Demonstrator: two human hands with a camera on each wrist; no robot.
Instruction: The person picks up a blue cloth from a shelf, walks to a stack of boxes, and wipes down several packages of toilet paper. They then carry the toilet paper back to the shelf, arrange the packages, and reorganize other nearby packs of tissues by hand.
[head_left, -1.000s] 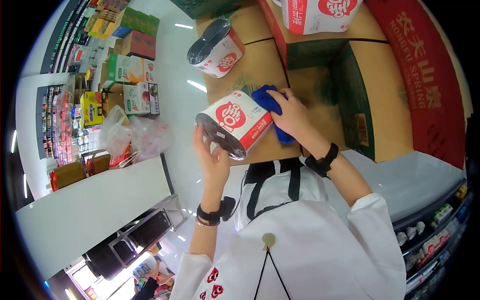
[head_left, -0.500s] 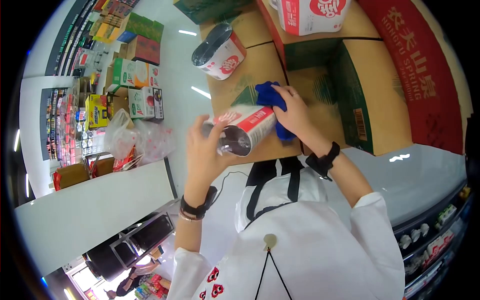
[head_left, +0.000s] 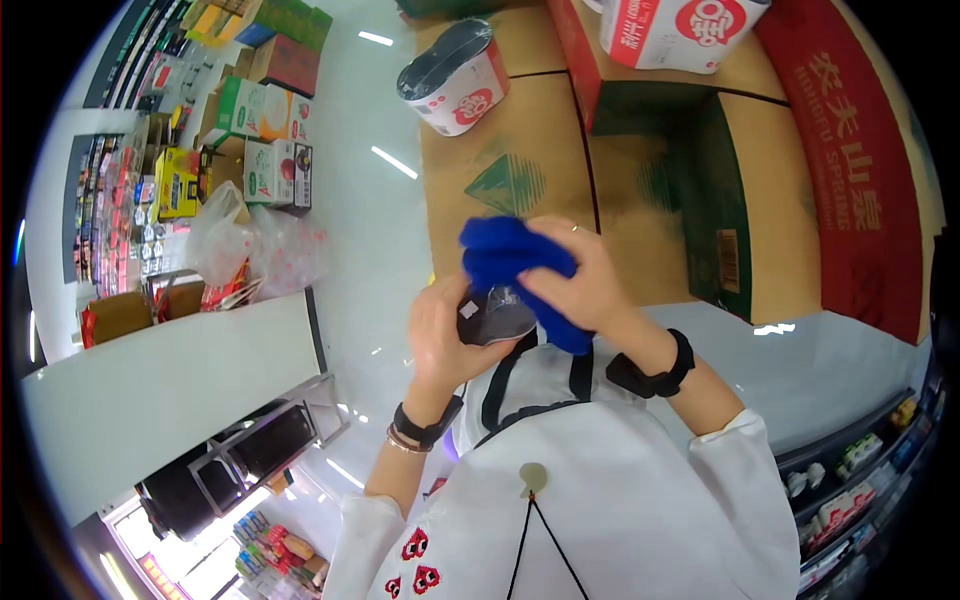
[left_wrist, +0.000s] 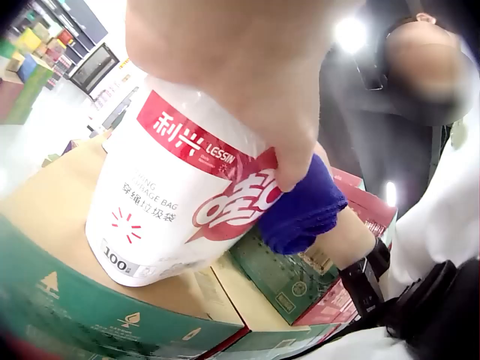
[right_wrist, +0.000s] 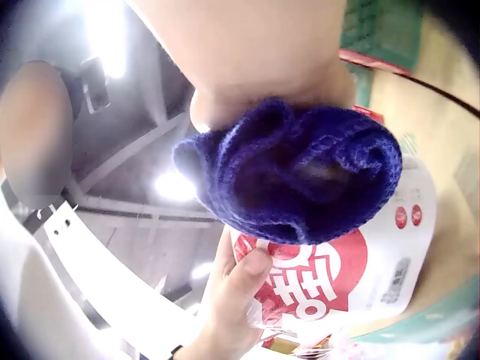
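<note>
My left hand [head_left: 438,335] grips a pack of garbage bags [left_wrist: 161,191], white with a red label, and tilts it so its dark end is up in the head view. A blue cloth [head_left: 505,250] is bunched in my right hand [head_left: 590,285], the thumb and fingers pinching it. In the head view the cloth covers the pack's far side. The right wrist view has the folded cloth close over the printed wrap, with the left thumb [right_wrist: 256,262] on the red label.
A similar pack [head_left: 468,95] stands on the cardboard boxes [head_left: 545,135] ahead, and another [head_left: 680,30] is at the upper right. An open carton [head_left: 780,210] lies right of the work. Plastic bags [head_left: 225,235] sit on a white counter [head_left: 190,390] at the left.
The garbage bag pack has been lifted and drawn toward my body, its end turned up. My right hand has brought the blue cloth leftward and nearer, over the pack.
</note>
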